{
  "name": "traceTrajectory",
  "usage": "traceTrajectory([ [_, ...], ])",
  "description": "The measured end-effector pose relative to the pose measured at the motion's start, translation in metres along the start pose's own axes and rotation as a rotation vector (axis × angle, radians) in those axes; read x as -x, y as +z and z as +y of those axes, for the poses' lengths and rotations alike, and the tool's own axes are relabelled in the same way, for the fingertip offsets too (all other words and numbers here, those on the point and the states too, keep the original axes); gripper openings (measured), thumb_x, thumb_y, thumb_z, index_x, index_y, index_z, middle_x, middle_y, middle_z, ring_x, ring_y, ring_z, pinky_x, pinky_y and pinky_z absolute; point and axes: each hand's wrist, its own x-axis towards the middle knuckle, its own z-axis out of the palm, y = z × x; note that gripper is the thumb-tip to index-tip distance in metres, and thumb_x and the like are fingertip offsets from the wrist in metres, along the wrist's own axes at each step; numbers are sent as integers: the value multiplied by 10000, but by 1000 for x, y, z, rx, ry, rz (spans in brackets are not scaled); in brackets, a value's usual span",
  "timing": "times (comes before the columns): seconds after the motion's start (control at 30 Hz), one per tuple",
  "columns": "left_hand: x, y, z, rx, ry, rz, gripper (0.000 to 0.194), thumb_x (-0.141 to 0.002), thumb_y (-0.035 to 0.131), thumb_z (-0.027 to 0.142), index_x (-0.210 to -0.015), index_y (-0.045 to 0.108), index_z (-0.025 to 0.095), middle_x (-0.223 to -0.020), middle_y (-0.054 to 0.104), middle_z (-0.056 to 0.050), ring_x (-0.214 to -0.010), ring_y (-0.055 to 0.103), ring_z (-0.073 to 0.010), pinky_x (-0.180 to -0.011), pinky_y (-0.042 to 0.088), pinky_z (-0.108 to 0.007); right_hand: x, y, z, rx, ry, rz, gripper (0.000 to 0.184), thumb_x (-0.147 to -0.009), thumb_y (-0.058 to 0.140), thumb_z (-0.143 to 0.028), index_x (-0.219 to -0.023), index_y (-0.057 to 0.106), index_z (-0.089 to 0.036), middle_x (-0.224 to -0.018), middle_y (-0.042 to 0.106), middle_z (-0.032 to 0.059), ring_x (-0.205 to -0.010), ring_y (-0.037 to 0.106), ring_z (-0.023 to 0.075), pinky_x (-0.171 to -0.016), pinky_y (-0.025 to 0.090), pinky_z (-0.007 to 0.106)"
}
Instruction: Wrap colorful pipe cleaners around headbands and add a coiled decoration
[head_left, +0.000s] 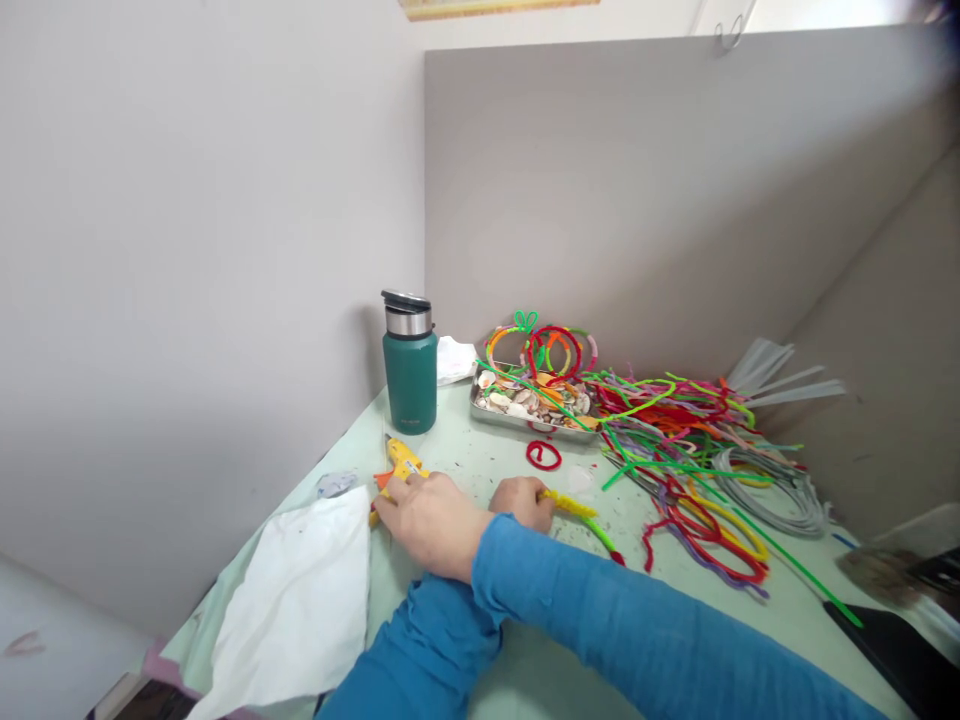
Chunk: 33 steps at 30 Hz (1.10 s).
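My forearms cross, with the right one lying over the left. My right hand reaches to the left and has its fingers around the yellow hot glue gun, whose nozzle points away from me on the table. Farther right, my left hand is closed on a pipe cleaner piece. This piece is thick and yellow near the fingers, then green, with a dark red end. A small red pipe cleaner ring lies just beyond that hand. The left palm and some fingers are hidden.
A green bottle stands at the back left. Behind the hands, a metal tray holds shells, with coloured rings on it. Many loose pipe cleaners spread over the right side. A white cloth lies at the left edge.
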Motion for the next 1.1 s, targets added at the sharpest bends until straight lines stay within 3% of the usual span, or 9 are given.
traceTrajectory([
  [0.17, 0, -1, 2, 7, -17, 13, 260, -731, 527, 274, -892, 714, 194, -833, 715, -74, -793, 619, -199, -686, 438, -255, -6, -10, 1, -112, 4, -9, 122, -812, 462, -146, -901, 546, -150, -852, 591, 59, -694, 580, 186, -557, 465, 304],
  [0.27, 3, -3, 4, 15, -23, 19, 251, -735, 527, 256, -890, 714, 197, -827, 713, -63, -785, 617, -189, -688, 439, -245, -23, -18, -10, -194, -26, -4, 158, -821, 483, -269, -914, 560, -165, -859, 607, 57, -710, 597, 193, -572, 481, 319],
  [0.4, 7, -6, 5, 31, -11, 19, 247, -753, 513, 259, -889, 712, 201, -811, 710, -51, -760, 614, -171, -687, 437, -232, -51, -21, -33, -252, -25, -159, 399, -797, 495, -489, -925, 586, -122, -873, 644, 111, -780, 612, 257, -610, 494, 395],
  [0.5, 9, -7, 6, 37, 0, 26, 246, -757, 511, 260, -887, 711, 201, -807, 708, -50, -756, 610, -168, -696, 435, -233, -58, -13, -43, -268, -73, -253, 246, -795, 534, -379, -810, 602, -143, -841, 655, 90, -766, 618, 244, -619, 489, 391],
  [0.6, 10, -6, 7, 39, -3, 33, 244, -759, 512, 262, -882, 712, 198, -808, 707, -59, -762, 609, -175, -706, 436, -242, -53, -3, -45, -271, -106, -189, 85, -745, 513, -151, -769, 595, -151, -832, 642, 64, -710, 616, 208, -568, 480, 341],
  [0.7, 10, -7, 9, 43, -11, 35, 246, -757, 516, 257, -889, 713, 192, -822, 707, -72, -788, 612, -191, -722, 438, -258, -50, 0, -43, -312, -54, -95, 152, -710, 516, -193, -834, 592, -148, -887, 622, 86, -668, 609, 203, -528, 466, 323],
  [0.93, 7, -7, 8, 63, -35, -26, 233, -794, 525, 227, -950, 685, 165, -876, 687, -78, -872, 607, -226, -773, 451, -316, -74, -12, -12, -600, 321, 101, 239, -748, 450, -208, -964, 551, -184, -769, 650, 34, -696, 600, 173, -603, 431, 254],
  [1.03, 6, -8, 7, 78, -53, -93, 246, -838, 524, 294, -1034, 608, 172, -1022, 623, -56, -924, 586, -208, -794, 476, -358, -91, -9, 9, -645, 437, 272, 275, -777, 414, -172, -1018, 541, -210, -830, 654, 17, -746, 594, 144, -674, 430, 228],
  [1.1, 7, -9, 7, 96, -73, -115, 284, -846, 518, 325, -1087, 560, 181, -1118, 568, -57, -957, 569, -203, -800, 485, -377, -102, -1, 21, -607, 550, 278, 255, -804, 383, -169, -964, 578, -209, -905, 651, 39, -820, 595, 151, -714, 429, 230],
])
